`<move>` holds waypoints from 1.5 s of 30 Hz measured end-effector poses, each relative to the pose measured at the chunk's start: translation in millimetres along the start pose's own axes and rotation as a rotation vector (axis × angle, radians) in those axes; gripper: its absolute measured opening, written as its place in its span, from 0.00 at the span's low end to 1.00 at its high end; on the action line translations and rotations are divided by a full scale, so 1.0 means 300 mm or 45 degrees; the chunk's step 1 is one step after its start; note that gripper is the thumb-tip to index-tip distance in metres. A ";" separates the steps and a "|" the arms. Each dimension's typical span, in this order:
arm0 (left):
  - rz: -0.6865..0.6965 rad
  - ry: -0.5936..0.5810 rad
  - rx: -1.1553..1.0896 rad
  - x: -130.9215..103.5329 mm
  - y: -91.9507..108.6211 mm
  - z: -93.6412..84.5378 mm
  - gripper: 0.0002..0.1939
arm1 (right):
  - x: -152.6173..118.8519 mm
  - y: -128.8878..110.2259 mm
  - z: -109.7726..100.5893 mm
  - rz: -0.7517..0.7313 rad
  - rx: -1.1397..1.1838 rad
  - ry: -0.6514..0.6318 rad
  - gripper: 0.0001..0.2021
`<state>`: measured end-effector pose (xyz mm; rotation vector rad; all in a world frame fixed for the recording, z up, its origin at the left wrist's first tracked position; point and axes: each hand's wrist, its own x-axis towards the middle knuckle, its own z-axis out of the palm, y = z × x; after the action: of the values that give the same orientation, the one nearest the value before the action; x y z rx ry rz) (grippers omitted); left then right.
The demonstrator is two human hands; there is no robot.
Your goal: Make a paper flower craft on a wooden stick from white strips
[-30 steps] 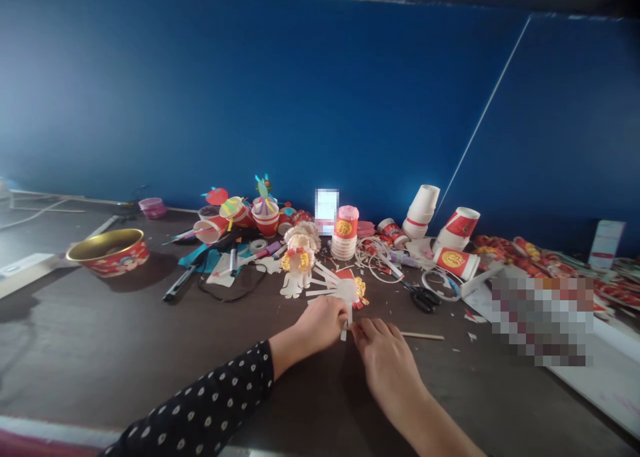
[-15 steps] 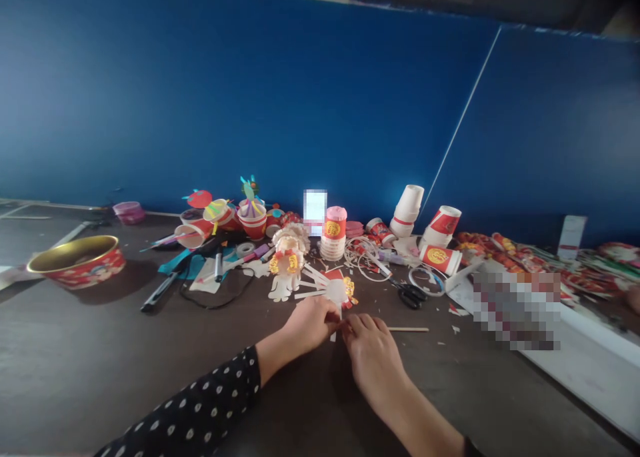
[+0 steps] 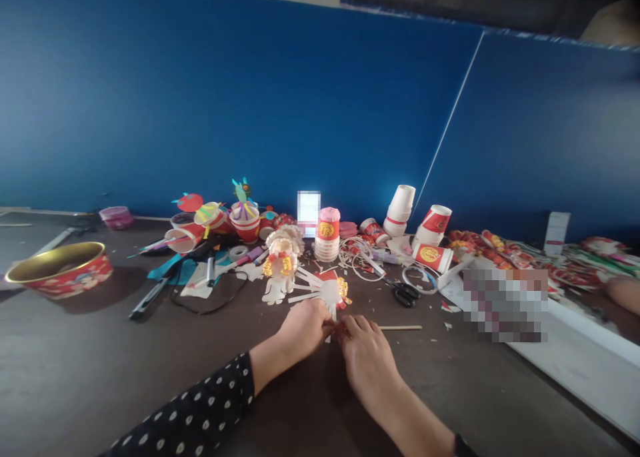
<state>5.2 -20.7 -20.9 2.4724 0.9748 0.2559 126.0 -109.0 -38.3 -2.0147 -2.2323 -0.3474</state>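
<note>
A paper cup cut into strips (image 3: 329,289) lies splayed on the dark table, its pale round base up and red-and-yellow printed strips at the right. My left hand (image 3: 306,325) is closed on a near strip of it. Fingertips of my right hand (image 3: 367,350) are pinched together at the same strip, touching or almost touching the left ones; the exact grip is hidden. A thin wooden stick (image 3: 401,327) lies on the table just beyond my right hand. Behind the cut cup sits a ruffled paper-cup figure (image 3: 281,260) with pale paper feet.
Scissors (image 3: 404,292) lie to the right, near a ring of tape (image 3: 419,279). Stacked cups (image 3: 400,210) stand at the back. A red tin (image 3: 60,270) and a cutter knife (image 3: 153,297) are at left. A white tray (image 3: 585,360) fills the right. Another person's hand (image 3: 623,293) shows at the right edge.
The whole view has shifted slightly, so things sit a little further left. My hands stay at the cut cup's near strip. More of the other person's hand shows at the right edge.
</note>
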 end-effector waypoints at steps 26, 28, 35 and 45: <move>0.114 0.017 -0.021 0.009 0.006 0.003 0.07 | -0.007 0.017 -0.020 0.124 0.303 0.029 0.11; 0.108 0.012 -0.022 0.009 0.006 0.003 0.07 | -0.003 0.016 -0.018 0.129 0.302 0.026 0.11; 0.058 0.001 -0.007 0.004 0.022 -0.004 0.07 | 0.005 0.012 -0.026 0.098 0.245 -0.002 0.13; 0.044 0.031 -0.039 0.008 0.017 0.008 0.10 | 0.024 0.006 -0.048 0.078 0.186 -0.132 0.11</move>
<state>10.9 -23.1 -20.6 2.4657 0.9319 0.3109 125.9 -105.3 -22.5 -2.0623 -2.1767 -0.0730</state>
